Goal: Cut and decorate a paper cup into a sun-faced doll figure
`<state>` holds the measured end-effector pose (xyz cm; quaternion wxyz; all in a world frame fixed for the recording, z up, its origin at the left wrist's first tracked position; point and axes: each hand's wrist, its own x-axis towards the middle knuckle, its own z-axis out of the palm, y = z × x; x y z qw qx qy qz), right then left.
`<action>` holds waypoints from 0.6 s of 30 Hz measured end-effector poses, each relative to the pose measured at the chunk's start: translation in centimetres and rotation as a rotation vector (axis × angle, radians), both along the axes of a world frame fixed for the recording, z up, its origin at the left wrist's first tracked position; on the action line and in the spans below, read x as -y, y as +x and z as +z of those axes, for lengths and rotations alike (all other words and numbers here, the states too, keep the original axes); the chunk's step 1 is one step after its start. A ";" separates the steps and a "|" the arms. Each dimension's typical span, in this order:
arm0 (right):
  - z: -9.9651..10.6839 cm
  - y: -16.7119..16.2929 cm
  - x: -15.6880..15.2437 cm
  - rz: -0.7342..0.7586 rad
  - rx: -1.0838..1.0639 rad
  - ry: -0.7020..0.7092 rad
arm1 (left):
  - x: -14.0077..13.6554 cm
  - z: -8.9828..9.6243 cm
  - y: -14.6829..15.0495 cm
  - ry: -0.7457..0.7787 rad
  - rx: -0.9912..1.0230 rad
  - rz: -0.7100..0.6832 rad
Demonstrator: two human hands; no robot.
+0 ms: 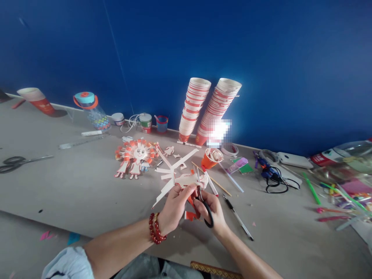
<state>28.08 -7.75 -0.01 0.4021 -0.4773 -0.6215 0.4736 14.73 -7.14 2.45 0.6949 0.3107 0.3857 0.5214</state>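
Left hand is pinching a white paper cut-out; its grip is closing thumb against fingers on the near edge. Right hand is holding black-handled scissors, grip wrapping around the handles, blades pointing to the far side and meeting the cut-out's right part. Can't tell how wide the blades are standing. The cut-out is hanging over the near middle of the table, both hands working close together. An orange-red scrap is showing just below the hands. Red bead bracelets are circling the left wrist.

White paper strips are spreading out just beyond and left of the cut-out. Farther left, paper dolls with orange-and-white fringed heads are sitting together. Right of the hands, a black-capped pen is lying at a slant; a wooden stick is lying farther off, near an orange paper cup that is holding white scraps. Left cup stack and right cup stack are leaning side by side before the blue wall. Far left, a second pair of scissors is lying well apart, and a water bottle is standing nearer the wall.
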 end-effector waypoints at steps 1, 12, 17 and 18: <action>-0.1 -0.1 0.0 -0.003 0.000 -0.002 | 0.1 0.0 0.0 0.002 -0.018 0.010; 0.1 -0.5 0.1 -0.049 0.017 -0.003 | 0.3 -0.6 0.5 -0.037 0.093 0.043; -0.1 -0.3 0.0 -0.054 0.061 0.032 | 0.4 -0.2 0.4 -0.068 0.087 0.051; -0.1 -0.2 0.0 -0.055 0.071 0.038 | 0.4 -0.1 0.4 -0.065 0.078 0.054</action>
